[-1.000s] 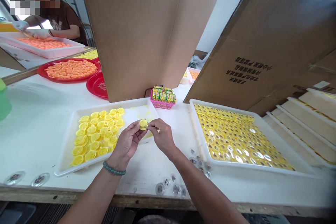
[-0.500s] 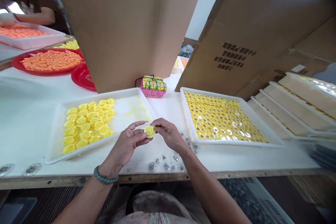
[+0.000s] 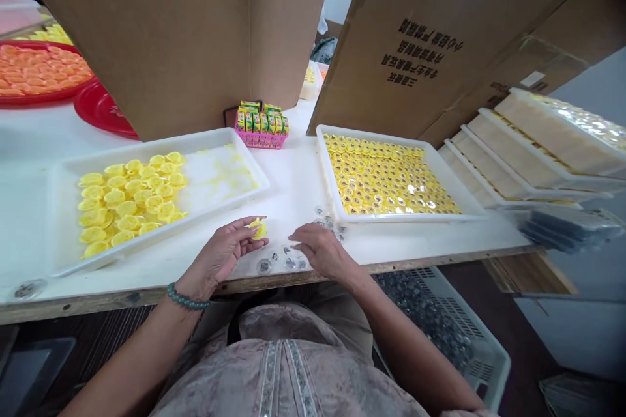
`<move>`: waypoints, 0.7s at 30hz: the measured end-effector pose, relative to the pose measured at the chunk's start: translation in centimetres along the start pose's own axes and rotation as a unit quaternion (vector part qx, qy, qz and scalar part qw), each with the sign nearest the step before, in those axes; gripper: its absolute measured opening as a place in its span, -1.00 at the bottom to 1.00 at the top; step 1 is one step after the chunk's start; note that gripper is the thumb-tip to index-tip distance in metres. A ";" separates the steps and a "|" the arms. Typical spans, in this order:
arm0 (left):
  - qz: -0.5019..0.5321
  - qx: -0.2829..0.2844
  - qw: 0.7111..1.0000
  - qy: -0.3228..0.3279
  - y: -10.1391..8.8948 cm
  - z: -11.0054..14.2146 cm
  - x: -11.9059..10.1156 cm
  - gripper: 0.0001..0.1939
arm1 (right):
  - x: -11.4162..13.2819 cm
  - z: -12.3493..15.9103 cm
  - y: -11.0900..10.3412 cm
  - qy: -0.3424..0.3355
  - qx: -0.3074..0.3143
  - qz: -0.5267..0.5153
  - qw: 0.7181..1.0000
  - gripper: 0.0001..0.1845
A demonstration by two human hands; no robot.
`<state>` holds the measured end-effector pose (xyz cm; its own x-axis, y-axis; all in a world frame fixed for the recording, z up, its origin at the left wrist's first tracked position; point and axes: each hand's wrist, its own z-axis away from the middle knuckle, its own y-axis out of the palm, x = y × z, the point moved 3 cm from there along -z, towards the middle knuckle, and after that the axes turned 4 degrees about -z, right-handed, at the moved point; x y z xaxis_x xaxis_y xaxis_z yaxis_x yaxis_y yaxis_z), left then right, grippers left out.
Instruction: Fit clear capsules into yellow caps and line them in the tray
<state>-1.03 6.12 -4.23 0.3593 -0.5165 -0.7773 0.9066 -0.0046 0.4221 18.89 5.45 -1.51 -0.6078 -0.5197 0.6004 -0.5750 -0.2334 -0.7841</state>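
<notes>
My left hand (image 3: 227, 247) pinches a small round yellow plastic piece (image 3: 259, 229) between thumb and fingers, just above the table's front part. To its right, my right hand (image 3: 323, 249) hovers with fingertips a little apart and nothing visible in them. Under and beside it lie several small clear round discs (image 3: 265, 266) with dark prints. On the left, a white tray (image 3: 220, 202) contains many loose yellow round pieces (image 3: 128, 208). Another white tray (image 3: 327, 166) on the right has rows of yellow pieces with shiny printed covers (image 3: 386, 176).
A pink basket (image 3: 261, 139) of small packets stands between the trays. Tall cardboard sheets (image 3: 195, 32) rise behind. Stacked trays (image 3: 533, 143) stand at the right, and a red plate (image 3: 102, 111) sits at the left. Below the table edge is a crate (image 3: 484, 345) of clear pieces.
My right hand has let go of the yellow piece and moved right and down, towards the clear discs. My left hand still has the piece. The view has tilted downward.
</notes>
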 end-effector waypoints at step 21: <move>0.015 -0.079 0.997 0.008 -1.8 -0.7 1.0 -0.86 | -2.6 -2.0 2.5 0.220 -0.058 -0.097 0.969 -0.90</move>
<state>-2.19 6.19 -6.06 0.3891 -0.5003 -0.7735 0.9185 0.1460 0.3676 17.94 7.93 -4.74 -0.6421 -0.0678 0.7636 -0.7442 -0.1840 -0.6421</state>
